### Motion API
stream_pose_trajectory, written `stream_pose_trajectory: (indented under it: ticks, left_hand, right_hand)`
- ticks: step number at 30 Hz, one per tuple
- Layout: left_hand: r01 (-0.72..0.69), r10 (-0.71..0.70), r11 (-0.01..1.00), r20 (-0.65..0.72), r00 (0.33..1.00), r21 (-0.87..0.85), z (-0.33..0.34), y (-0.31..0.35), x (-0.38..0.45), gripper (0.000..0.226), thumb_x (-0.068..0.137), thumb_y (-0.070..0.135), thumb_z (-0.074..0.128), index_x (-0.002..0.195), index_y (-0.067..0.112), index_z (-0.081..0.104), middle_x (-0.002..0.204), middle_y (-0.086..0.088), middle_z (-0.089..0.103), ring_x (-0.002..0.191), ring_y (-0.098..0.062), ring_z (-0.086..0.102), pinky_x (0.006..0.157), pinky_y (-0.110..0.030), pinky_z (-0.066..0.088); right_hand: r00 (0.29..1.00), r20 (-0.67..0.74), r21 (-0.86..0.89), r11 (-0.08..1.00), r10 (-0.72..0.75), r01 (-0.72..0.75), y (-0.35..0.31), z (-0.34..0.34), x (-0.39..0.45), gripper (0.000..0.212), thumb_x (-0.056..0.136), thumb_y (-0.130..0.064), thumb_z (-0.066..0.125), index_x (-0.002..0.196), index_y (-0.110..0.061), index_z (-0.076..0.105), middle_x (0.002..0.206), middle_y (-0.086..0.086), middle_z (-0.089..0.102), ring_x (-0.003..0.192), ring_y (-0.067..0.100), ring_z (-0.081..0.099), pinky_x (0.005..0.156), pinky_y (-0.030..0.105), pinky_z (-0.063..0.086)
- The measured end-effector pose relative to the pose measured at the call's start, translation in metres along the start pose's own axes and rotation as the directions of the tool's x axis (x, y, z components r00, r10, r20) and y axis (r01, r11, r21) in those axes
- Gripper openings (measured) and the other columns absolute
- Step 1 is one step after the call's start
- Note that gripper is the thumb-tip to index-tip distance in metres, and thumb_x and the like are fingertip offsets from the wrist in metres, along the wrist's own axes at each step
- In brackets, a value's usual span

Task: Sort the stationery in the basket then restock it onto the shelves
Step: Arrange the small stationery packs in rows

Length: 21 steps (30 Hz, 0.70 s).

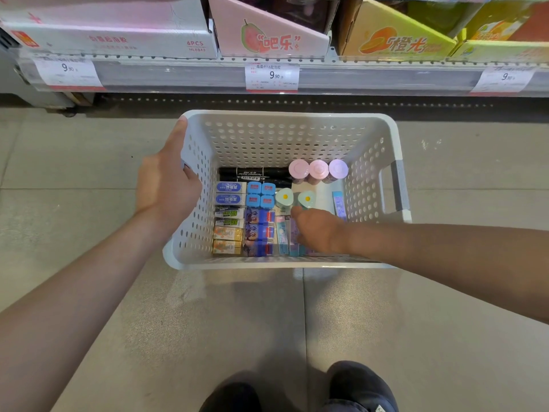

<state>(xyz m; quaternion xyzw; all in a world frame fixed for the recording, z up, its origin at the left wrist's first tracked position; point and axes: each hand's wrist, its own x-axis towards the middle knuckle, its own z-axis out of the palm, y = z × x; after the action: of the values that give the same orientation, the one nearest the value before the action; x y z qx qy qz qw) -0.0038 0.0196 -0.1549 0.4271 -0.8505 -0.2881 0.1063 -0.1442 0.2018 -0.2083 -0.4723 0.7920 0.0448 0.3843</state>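
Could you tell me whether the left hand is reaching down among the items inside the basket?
No, the left hand grips the basket by its left rim, while the right hand is the one down among the stationery.

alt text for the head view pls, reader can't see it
A person's left hand grips the left rim of a white perforated basket on a tiled floor, while the right hand reaches in among neatly grouped stationery: erasers, black markers, three pastel round-capped tubes. A shelf with price tags and product boxes runs above.
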Motion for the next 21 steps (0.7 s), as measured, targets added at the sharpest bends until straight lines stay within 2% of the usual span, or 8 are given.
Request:
stream_pose_trajectory:
  ticks: [3, 6, 8, 11, 15, 16, 18, 21]
  left_hand:
    - [-0.005, 0.005, 1.000, 0.001, 1.000, -0.001, 0.000, 0.000, 0.000, 0.070, 0.091, 0.000, 0.042, 0.151, 0.029, 0.022, 0.065, -0.002, 0.046, 0.053, -0.015, 0.042, 0.046, -0.028, 0.036]
    - [-0.009, 0.009, 1.000, 0.004, 1.000, -0.004, 0.000, -0.001, 0.000, 0.069, 0.092, 0.000, 0.042, 0.151, 0.028, 0.021, 0.068, -0.003, 0.047, 0.054, -0.015, 0.043, 0.046, -0.026, 0.035]
    - [-0.012, 0.012, 1.000, 0.004, 1.000, 0.001, 0.000, -0.002, 0.000, 0.069, 0.092, 0.001, 0.042, 0.151, 0.028, 0.021, 0.071, -0.005, 0.049, 0.055, -0.014, 0.043, 0.046, -0.026, 0.034]
    - [-0.012, 0.012, 1.000, 0.006, 1.000, 0.006, 0.000, -0.001, 0.000, 0.069, 0.092, 0.001, 0.042, 0.152, 0.027, 0.020, 0.070, -0.004, 0.049, 0.055, -0.014, 0.044, 0.045, -0.026, 0.033]
    - [-0.009, 0.009, 1.000, 0.003, 1.000, 0.006, 0.000, -0.001, 0.000, 0.070, 0.091, 0.001, 0.043, 0.151, 0.029, 0.020, 0.073, -0.007, 0.051, 0.056, -0.016, 0.046, 0.046, -0.029, 0.040]
    - [-0.007, 0.007, 1.000, 0.002, 1.000, 0.005, 0.000, 0.000, 0.000, 0.070, 0.091, 0.001, 0.043, 0.151, 0.029, 0.021, 0.072, -0.006, 0.050, 0.056, -0.017, 0.046, 0.046, -0.030, 0.041]
    - [-0.009, 0.009, 1.000, 0.003, 1.000, -0.002, 0.001, -0.001, 0.000, 0.070, 0.091, 0.000, 0.042, 0.151, 0.029, 0.021, 0.070, -0.004, 0.049, 0.055, -0.017, 0.045, 0.044, -0.029, 0.039]
    - [-0.011, 0.012, 1.000, 0.009, 1.000, -0.019, 0.000, -0.001, 0.000, 0.070, 0.091, 0.000, 0.042, 0.151, 0.030, 0.021, 0.070, -0.006, 0.050, 0.054, -0.018, 0.046, 0.044, -0.030, 0.041]
  right_hand:
    - [0.999, -0.016, 0.012, 0.999, -0.030, 0.030, 0.001, 0.000, 0.001, 0.023, 0.093, -0.015, 0.052, 0.113, -0.004, 0.049, 0.107, 0.016, 0.062, 0.096, 0.030, 0.059, 0.068, 0.027, 0.039]
    - [0.998, 0.000, -0.010, 0.998, -0.067, 0.067, -0.001, -0.002, -0.001, 0.009, 0.089, -0.018, 0.056, 0.086, -0.010, 0.054, 0.092, 0.010, 0.059, 0.084, 0.023, 0.055, 0.065, 0.026, 0.039]
    - [0.998, 0.028, -0.027, 0.998, -0.061, 0.062, -0.001, -0.007, -0.002, 0.017, 0.084, -0.019, 0.061, 0.075, -0.007, 0.053, 0.080, 0.005, 0.056, 0.078, 0.020, 0.054, 0.057, 0.022, 0.040]
    - [0.992, 0.127, -0.082, 0.996, -0.025, 0.035, 0.004, -0.012, 0.003, 0.023, 0.080, -0.021, 0.066, 0.093, -0.001, 0.068, 0.096, 0.008, 0.068, 0.090, 0.022, 0.062, 0.070, 0.027, 0.050]
    - [0.976, 0.210, -0.137, 0.990, 0.058, -0.029, 0.009, -0.019, 0.006, 0.034, 0.087, -0.022, 0.062, 0.116, -0.003, 0.063, 0.113, 0.008, 0.064, 0.104, 0.024, 0.060, 0.087, 0.032, 0.051]
    - [0.972, 0.218, -0.117, 0.991, 0.090, -0.066, 0.009, -0.021, 0.007, 0.034, 0.090, -0.021, 0.059, 0.117, -0.001, 0.062, 0.108, 0.010, 0.063, 0.099, 0.024, 0.059, 0.084, 0.032, 0.050]
    - [0.963, 0.223, -0.055, 0.988, 0.151, -0.142, 0.011, -0.024, 0.010, 0.031, 0.092, -0.021, 0.055, 0.109, 0.004, 0.063, 0.098, 0.013, 0.063, 0.084, 0.021, 0.053, 0.066, 0.029, 0.045]
    - [0.937, 0.235, 0.118, 0.949, 0.259, -0.292, 0.014, -0.021, 0.015, 0.015, 0.089, -0.010, 0.053, 0.078, 0.001, 0.055, 0.078, 0.009, 0.056, 0.071, 0.019, 0.048, 0.049, 0.021, 0.033]
